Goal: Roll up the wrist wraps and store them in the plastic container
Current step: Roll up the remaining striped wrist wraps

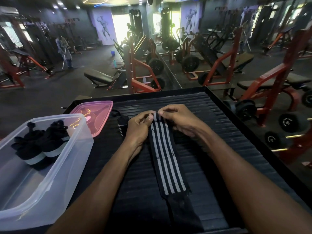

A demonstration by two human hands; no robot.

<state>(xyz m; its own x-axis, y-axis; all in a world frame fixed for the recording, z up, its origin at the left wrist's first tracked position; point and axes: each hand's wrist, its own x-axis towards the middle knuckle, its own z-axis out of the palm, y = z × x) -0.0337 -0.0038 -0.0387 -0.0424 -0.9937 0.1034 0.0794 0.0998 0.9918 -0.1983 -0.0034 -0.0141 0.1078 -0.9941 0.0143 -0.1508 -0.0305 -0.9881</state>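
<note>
Just past the middle of the black ribbed platform point(236, 157), the left hand point(138, 127) and right hand point(179, 119) pinch the far end of a striped wrist wrap point(166, 159) lying flat toward the near edge. One rolled wrap point(122, 123) sits beside the left hand. At the left edge, the clear plastic container point(50, 174) holds two rolled wraps point(42, 146), its pink lid point(94, 115) behind it.

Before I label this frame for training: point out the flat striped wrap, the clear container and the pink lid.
striped wrap point(166, 159): head view, middle of its flat length.
clear container point(50, 168): head view, right side wall.
pink lid point(101, 109): head view, top surface.
</note>
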